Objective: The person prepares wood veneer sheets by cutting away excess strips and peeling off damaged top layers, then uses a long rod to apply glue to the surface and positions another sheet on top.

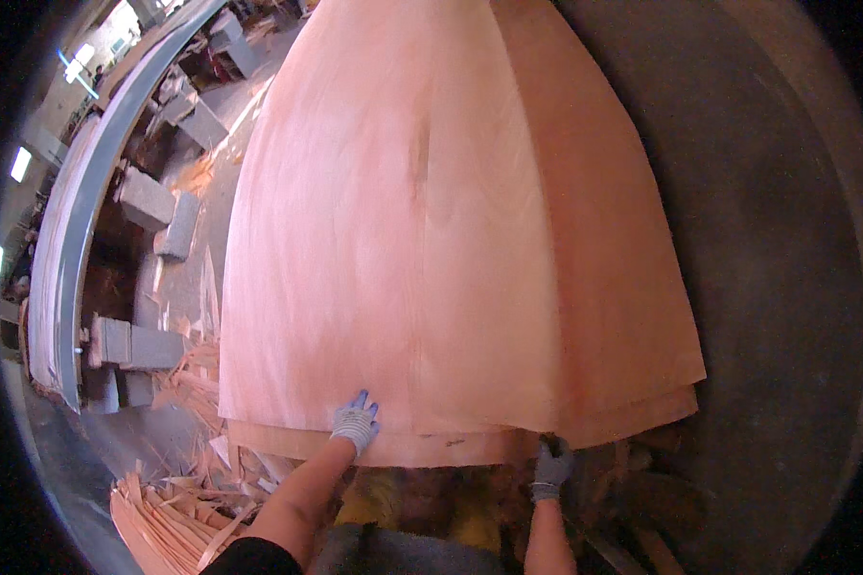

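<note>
A large sheet of reddish wood veneer [374,251] lies before me, with the edge of another sheet [288,442] showing beneath it along the near side. My left hand [356,422], in a striped grey glove with bluish fingertips, rests on the veneer near its front edge, fingers spread. At the near edge, farther right, my gloved right hand [552,463] is at the veneer's rim; its fingers are dark and partly hidden, so its grip is unclear. A darker reddish veneer area [604,287] lies to the right of a lengthwise fold or seam.
Veneer scraps [172,514] are heaped at the lower left, with more on the floor. Concrete blocks [147,198] stand along the left, beside a long stack of sheets [79,215]. A dark brown surface [755,251] extends on the right.
</note>
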The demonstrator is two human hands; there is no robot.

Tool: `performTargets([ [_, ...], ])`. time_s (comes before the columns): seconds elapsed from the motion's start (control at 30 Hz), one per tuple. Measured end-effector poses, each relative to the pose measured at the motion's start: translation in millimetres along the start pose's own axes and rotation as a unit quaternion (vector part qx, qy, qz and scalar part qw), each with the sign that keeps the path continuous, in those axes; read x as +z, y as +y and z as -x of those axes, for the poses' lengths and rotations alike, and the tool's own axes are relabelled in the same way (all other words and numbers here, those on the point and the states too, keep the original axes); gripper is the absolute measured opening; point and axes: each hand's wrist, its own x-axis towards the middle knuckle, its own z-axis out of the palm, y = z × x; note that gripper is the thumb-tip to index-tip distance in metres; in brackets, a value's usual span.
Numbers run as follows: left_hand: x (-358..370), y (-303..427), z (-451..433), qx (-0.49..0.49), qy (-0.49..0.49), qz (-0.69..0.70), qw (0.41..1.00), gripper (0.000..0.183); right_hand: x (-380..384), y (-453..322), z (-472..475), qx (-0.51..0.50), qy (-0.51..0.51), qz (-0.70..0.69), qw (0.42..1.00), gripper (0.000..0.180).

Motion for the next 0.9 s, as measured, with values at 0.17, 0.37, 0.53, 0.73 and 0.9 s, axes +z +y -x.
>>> performTargets([
  [0.17, 13.9, 8.0, -11.2, -0.025, -0.048, -0.027, 0.998, 0.051, -74.0, 11.0, -58.2, -0.01, 0.004, 0.038, 0.999, 0.023],
  [0.37, 10.3, 6.2, -24.1, -0.031, -0.089, -0.02, 0.995, 0.052, -172.9, 77.9, -119.9, -0.011, 0.0, 0.078, 0.997, 0.031],
  [0.53, 6.6, 6.4, -24.0, -0.022, -0.063, -0.009, 0.998, 0.05, -230.1, 67.8, -152.9, 0.03, 0.015, 0.172, 0.985, 0.034],
  [0.73, -24.6, 47.4, 33.3, -0.118, -0.063, 0.016, 0.991, 0.045, -262.4, -33.5, -137.7, 0.052, -0.059, 0.273, 0.959, 0.038],
  [0.9, 0.0, 50.3, 118.1, -0.047, -0.074, 0.086, 0.992, 0.051, -342.7, -97.6, -114.7, 0.031, -0.021, 0.313, 0.949, 0.04],
])
